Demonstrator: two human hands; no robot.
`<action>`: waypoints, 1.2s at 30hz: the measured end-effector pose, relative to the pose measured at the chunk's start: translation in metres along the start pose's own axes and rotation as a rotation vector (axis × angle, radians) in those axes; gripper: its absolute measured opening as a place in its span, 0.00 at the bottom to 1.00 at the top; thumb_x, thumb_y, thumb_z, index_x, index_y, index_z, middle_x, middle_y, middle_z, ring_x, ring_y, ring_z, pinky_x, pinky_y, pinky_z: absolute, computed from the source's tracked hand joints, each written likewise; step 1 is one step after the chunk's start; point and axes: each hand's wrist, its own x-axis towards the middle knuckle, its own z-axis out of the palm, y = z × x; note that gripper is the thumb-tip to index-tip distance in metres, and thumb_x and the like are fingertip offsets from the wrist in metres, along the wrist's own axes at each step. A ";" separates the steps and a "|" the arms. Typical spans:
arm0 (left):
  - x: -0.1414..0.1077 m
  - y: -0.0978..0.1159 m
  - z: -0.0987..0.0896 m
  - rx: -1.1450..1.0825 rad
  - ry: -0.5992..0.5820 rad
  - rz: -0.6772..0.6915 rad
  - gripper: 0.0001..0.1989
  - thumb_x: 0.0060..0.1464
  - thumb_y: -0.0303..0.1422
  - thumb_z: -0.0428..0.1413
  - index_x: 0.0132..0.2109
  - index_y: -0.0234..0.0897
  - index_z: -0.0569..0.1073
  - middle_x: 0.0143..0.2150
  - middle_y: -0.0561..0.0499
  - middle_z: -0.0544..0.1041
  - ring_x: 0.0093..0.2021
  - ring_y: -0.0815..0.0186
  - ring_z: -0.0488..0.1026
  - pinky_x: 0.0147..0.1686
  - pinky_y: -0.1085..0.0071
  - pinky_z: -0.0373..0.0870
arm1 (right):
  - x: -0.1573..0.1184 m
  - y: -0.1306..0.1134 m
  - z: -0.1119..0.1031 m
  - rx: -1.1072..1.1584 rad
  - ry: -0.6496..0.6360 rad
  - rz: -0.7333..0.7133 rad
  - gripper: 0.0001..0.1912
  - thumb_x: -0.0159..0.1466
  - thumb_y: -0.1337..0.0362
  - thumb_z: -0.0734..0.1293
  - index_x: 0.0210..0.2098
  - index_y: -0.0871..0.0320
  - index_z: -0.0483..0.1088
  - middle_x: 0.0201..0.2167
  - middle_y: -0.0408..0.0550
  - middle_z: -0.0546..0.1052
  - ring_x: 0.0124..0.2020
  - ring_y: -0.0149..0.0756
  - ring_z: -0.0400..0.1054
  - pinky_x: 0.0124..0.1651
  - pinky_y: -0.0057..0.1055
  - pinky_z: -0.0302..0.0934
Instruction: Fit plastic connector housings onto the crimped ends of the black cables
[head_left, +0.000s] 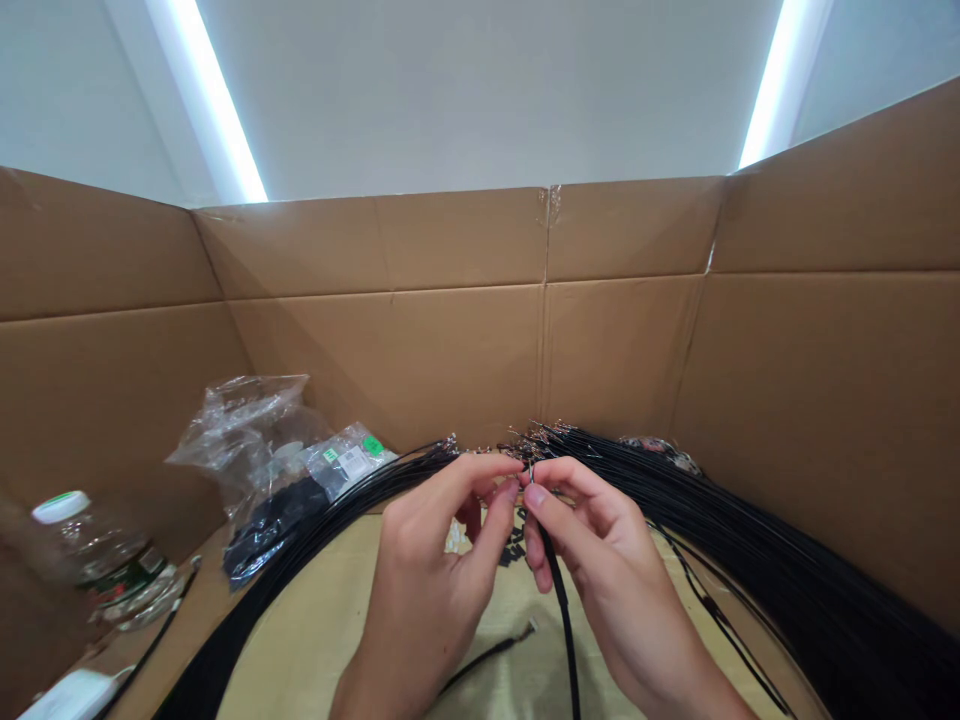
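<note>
In the middle of the head view, my right hand pinches a black cable close to its upper end, where thin wires stick out. The cable hangs down from those fingers to the bottom edge. My left hand meets it from the other side, thumb and forefinger nearly together at the wire tips. Whatever sits between the left fingertips is too small to name. Below the hands lies another black cable end with a small pale connector. Several small black pieces are scattered behind the fingers.
Bundles of black cables curve along the left and right. Clear plastic bags and a water bottle stand at left, with a white object in the corner. Cardboard walls enclose the table mat.
</note>
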 end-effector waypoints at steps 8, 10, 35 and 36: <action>0.001 0.003 0.000 -0.053 -0.012 -0.092 0.06 0.70 0.26 0.62 0.46 0.43 0.81 0.31 0.60 0.82 0.29 0.72 0.79 0.32 0.78 0.76 | -0.002 0.000 0.000 0.013 0.036 0.012 0.19 0.64 0.50 0.83 0.42 0.58 0.80 0.24 0.41 0.76 0.25 0.28 0.68 0.27 0.22 0.64; 0.001 0.003 0.000 -0.049 -0.007 -0.077 0.06 0.69 0.26 0.62 0.46 0.43 0.81 0.31 0.59 0.83 0.29 0.71 0.79 0.32 0.77 0.76 | -0.001 -0.001 0.000 0.021 0.059 0.024 0.20 0.63 0.50 0.83 0.42 0.58 0.79 0.25 0.41 0.76 0.25 0.28 0.68 0.27 0.23 0.63; 0.004 0.002 -0.004 -0.231 -0.088 -0.244 0.04 0.69 0.31 0.63 0.43 0.43 0.84 0.34 0.55 0.86 0.32 0.67 0.83 0.32 0.77 0.79 | 0.001 -0.006 -0.003 -0.319 -0.034 -0.181 0.16 0.73 0.50 0.74 0.38 0.56 0.76 0.40 0.45 0.73 0.29 0.29 0.71 0.32 0.28 0.70; 0.005 0.002 -0.004 -0.232 -0.089 -0.238 0.04 0.69 0.31 0.63 0.43 0.43 0.84 0.34 0.55 0.86 0.32 0.67 0.83 0.32 0.77 0.79 | 0.001 -0.006 -0.003 -0.306 -0.040 -0.178 0.16 0.73 0.50 0.74 0.38 0.56 0.76 0.39 0.45 0.73 0.29 0.29 0.71 0.32 0.28 0.70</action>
